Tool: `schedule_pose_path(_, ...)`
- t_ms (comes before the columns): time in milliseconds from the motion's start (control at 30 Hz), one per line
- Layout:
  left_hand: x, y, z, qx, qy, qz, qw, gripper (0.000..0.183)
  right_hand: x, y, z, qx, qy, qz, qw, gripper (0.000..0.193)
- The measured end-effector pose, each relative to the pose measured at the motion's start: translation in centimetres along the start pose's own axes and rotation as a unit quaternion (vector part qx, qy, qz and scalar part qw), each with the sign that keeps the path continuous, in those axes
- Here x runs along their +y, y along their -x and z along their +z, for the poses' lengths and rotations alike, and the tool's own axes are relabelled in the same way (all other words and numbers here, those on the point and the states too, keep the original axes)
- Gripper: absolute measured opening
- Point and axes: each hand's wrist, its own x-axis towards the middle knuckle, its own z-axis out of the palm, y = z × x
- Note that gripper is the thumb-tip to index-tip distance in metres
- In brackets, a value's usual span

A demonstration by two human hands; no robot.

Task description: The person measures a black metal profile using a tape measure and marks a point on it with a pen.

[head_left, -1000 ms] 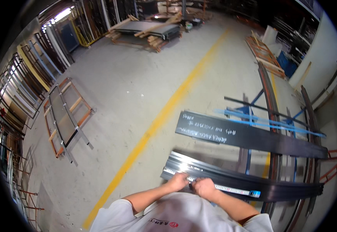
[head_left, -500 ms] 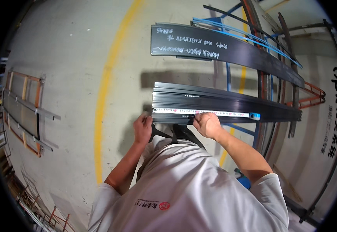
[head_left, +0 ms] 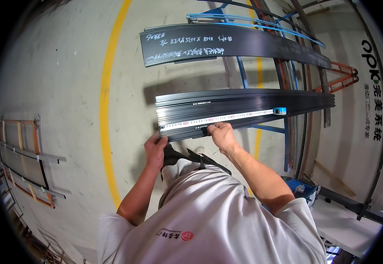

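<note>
A long black metal profile (head_left: 244, 100) with ridges along its length lies in front of me. Along its near part runs a white tape measure strip (head_left: 226, 118), drawn out from the left end to its blue case (head_left: 280, 111) on the right. My left hand (head_left: 155, 152) grips the profile's near left corner with thumb and fingers, close to the tape's end. At the near edge, my right hand (head_left: 222, 135) pinches a small black piece (head_left: 205, 131) against the profile, just below the tape strip. The piece's exact kind cannot be made out.
Beyond lies a second black profile (head_left: 235, 42) with white handwriting. Blue strips (head_left: 262, 25) rest behind it. A rack with blue and dark bars (head_left: 284, 83) supports the profiles at right. A yellow line (head_left: 106, 101) crosses the floor; frames (head_left: 26, 163) lie far left.
The view has shifted, so the profiles sit further left and tilt differently. My right fingers have come off the tape strip to the near edge. My left hand stays at the corner.
</note>
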Motion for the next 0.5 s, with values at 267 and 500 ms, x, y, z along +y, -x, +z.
schedule_pose_path(267, 0.9, 0.8, 1.6, 0.047, 0.038, 0.004, 0.998, 0.033, -0.6, -0.1, 1.8, -0.023, -0.283, 0.079, 0.956, 0.027)
schedule_pose_path(500, -0.6, 0.6, 1.5, 0.065, 0.079, 0.035, 0.994, 0.038, 2.2, -1.8, 4.0, 0.04, -0.119, -0.164, 0.978, 0.025)
